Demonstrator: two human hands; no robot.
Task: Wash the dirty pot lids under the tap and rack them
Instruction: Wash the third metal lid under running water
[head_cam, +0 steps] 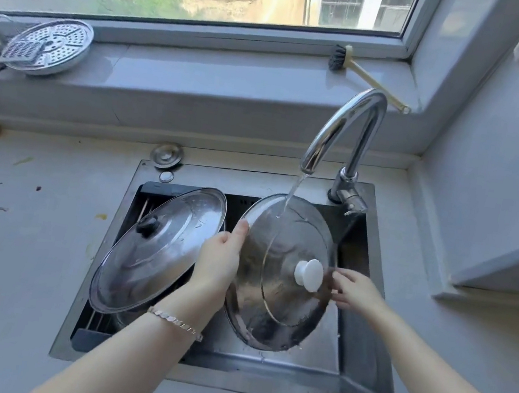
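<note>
Rinsing looks half done: left grip [219,262] clamps the glass lid [292,238] by its nine-o'clock rim under the tap [347,118], right grip [355,291] touches its three-o'clock edge open-fingered, and the steel lid [159,248] leans at nine o'clock, seemingly unwashed.

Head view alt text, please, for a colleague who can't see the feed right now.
A person's left hand grips the left rim of a white-knobbed pot lid, tilted under the running tap in the sink, while the right hand touches its right edge. A second steel lid with a black knob leans at the sink's left side.
</note>
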